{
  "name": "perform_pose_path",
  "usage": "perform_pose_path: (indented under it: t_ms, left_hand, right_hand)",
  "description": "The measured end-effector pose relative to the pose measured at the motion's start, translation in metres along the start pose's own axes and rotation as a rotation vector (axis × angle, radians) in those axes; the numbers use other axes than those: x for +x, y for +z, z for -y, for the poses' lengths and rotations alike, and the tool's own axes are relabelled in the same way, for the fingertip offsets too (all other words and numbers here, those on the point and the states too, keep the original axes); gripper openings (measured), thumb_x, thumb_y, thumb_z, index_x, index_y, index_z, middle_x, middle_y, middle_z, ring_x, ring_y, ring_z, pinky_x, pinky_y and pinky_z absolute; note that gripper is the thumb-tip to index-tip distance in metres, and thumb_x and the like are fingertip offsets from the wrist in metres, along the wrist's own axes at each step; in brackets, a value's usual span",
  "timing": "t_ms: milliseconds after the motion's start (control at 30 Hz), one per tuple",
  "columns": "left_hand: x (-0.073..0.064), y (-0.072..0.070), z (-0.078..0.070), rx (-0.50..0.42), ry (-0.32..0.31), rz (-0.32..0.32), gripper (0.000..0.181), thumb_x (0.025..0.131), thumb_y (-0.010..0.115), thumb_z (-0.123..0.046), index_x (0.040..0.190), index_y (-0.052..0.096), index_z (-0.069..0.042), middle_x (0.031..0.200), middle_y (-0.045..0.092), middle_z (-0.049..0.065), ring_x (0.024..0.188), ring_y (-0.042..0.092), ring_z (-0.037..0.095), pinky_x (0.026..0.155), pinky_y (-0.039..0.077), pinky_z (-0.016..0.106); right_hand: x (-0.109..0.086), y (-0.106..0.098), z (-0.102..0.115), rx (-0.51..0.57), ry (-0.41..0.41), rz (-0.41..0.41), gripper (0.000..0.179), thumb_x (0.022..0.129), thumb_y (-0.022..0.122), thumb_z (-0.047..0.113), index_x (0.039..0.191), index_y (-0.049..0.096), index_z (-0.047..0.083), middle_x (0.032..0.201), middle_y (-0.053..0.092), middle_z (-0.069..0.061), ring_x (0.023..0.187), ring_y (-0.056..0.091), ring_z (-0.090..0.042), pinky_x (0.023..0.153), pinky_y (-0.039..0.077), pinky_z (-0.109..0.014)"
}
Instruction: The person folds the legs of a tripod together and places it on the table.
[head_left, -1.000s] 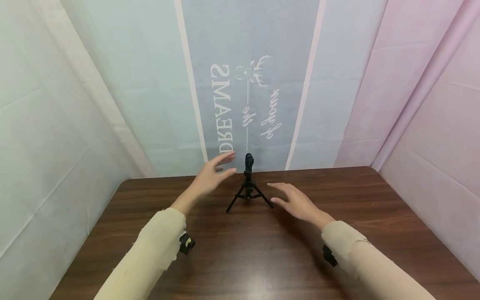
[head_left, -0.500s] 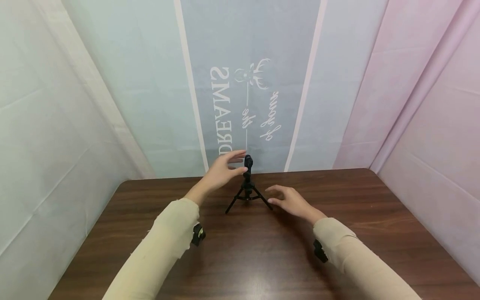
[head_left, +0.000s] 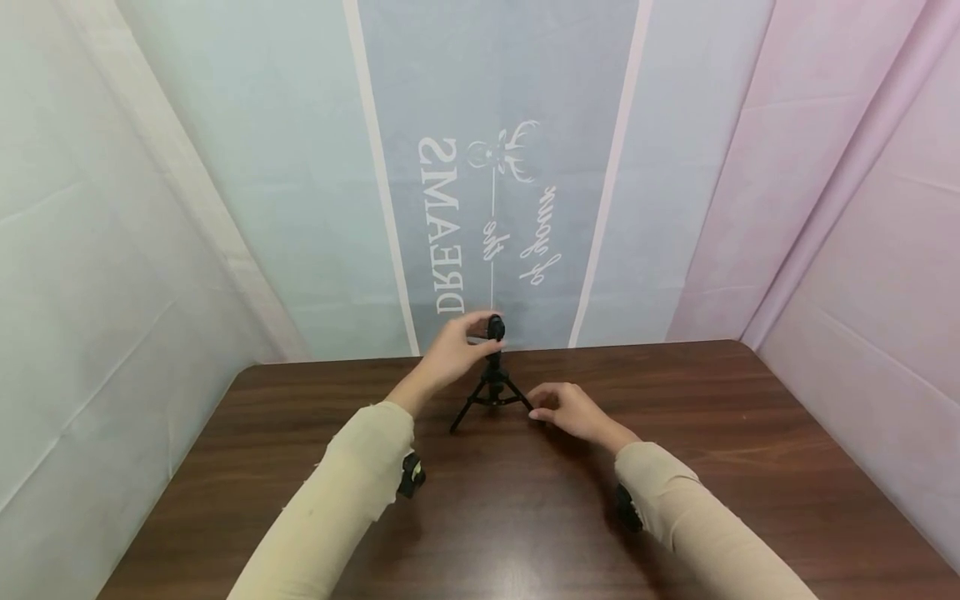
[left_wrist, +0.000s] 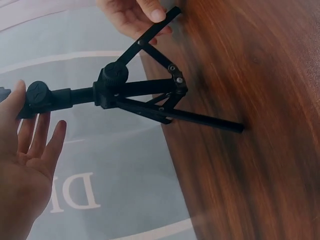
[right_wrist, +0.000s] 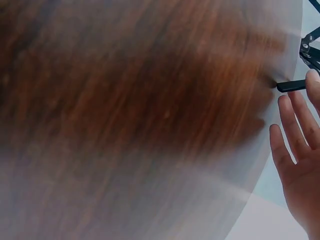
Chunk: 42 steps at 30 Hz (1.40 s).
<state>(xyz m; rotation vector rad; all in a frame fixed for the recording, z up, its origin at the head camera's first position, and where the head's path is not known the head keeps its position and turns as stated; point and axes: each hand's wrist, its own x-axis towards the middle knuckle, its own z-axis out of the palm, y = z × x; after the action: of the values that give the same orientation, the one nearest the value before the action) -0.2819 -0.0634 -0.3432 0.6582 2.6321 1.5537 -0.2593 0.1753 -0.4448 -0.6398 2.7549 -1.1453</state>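
Note:
A small black tripod [head_left: 493, 377] stands upright on the brown wooden table [head_left: 517, 533], its legs spread. My left hand [head_left: 456, 348] grips the tripod's head at the top, thumb on the near side and fingers behind. In the left wrist view, a round knob [left_wrist: 37, 93] shows just below that grip. My right hand [head_left: 576, 412] pinches the right leg near its foot between thumb and fingers. The right wrist view has the leg's end [right_wrist: 291, 86] poking out past the thumb, with the other fingers [right_wrist: 282, 145] extended below it.
A pale fabric backdrop [head_left: 675, 167] with mirrored white lettering hangs right behind the table's far edge. Fabric walls [head_left: 90, 292] flank the table at both sides. A small black device [head_left: 411, 475] is strapped at each wrist.
My left hand has moved right and taken hold of the tripod's head. My right hand has moved left onto the right leg, its fingers closing there. The tripod has hardly moved.

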Motion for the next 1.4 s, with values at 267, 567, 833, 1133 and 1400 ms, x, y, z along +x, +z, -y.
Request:
perform_pose_path:
  t_ms: [267, 567, 833, 1133, 1400]
  left_hand:
    - [0.0, 0.007, 0.005, 0.017, -0.007, -0.047, 0.037, 0.093, 0.072, -0.03, 0.126, 0.066, -0.014, 0.112, 0.069, -0.003, 0.111, 0.062, 0.02, 0.09, 0.053, 0.042]
    - [0.003, 0.014, 0.005, 0.054, 0.038, -0.115, 0.028, 0.095, 0.069, -0.027, 0.121, 0.07, -0.016, 0.106, 0.073, -0.005, 0.105, 0.066, 0.015, 0.09, 0.053, 0.039]
    - [0.0, 0.021, 0.005, 0.036, 0.038, -0.168, 0.034, 0.099, 0.063, -0.024, 0.129, 0.065, -0.008, 0.118, 0.071, 0.004, 0.111, 0.065, 0.02, 0.097, 0.051, 0.04]
    - [-0.003, 0.029, 0.008, -0.016, 0.014, -0.256, 0.029, 0.099, 0.063, -0.017, 0.127, 0.067, -0.01, 0.112, 0.073, 0.0, 0.108, 0.066, 0.018, 0.094, 0.053, 0.038]
    - [-0.004, 0.033, 0.008, -0.041, 0.003, -0.285, 0.029, 0.1, 0.062, -0.018, 0.128, 0.067, -0.011, 0.111, 0.073, -0.003, 0.111, 0.065, 0.017, 0.096, 0.051, 0.039]
  right_hand:
    - [0.006, 0.004, -0.004, -0.025, -0.031, 0.021, 0.013, 0.09, 0.074, 0.011, 0.102, 0.073, 0.008, 0.093, 0.07, 0.002, 0.086, 0.065, -0.014, 0.077, 0.054, -0.037]
    - [0.007, 0.005, -0.002, -0.034, -0.019, 0.021, 0.007, 0.09, 0.073, 0.009, 0.097, 0.074, 0.009, 0.088, 0.069, 0.003, 0.085, 0.064, -0.013, 0.079, 0.054, -0.039]
    - [0.01, 0.008, 0.003, -0.04, 0.02, 0.011, 0.004, 0.09, 0.072, 0.009, 0.093, 0.073, 0.01, 0.086, 0.07, 0.004, 0.084, 0.065, -0.013, 0.078, 0.055, -0.039]
    - [0.014, 0.009, 0.004, -0.077, 0.033, 0.021, 0.004, 0.087, 0.074, 0.012, 0.091, 0.072, 0.013, 0.084, 0.07, 0.006, 0.081, 0.064, -0.009, 0.077, 0.054, -0.037]
    - [0.012, 0.009, 0.004, -0.103, 0.035, -0.006, 0.004, 0.087, 0.075, 0.013, 0.09, 0.074, 0.015, 0.084, 0.071, 0.007, 0.081, 0.065, -0.01, 0.075, 0.054, -0.037]
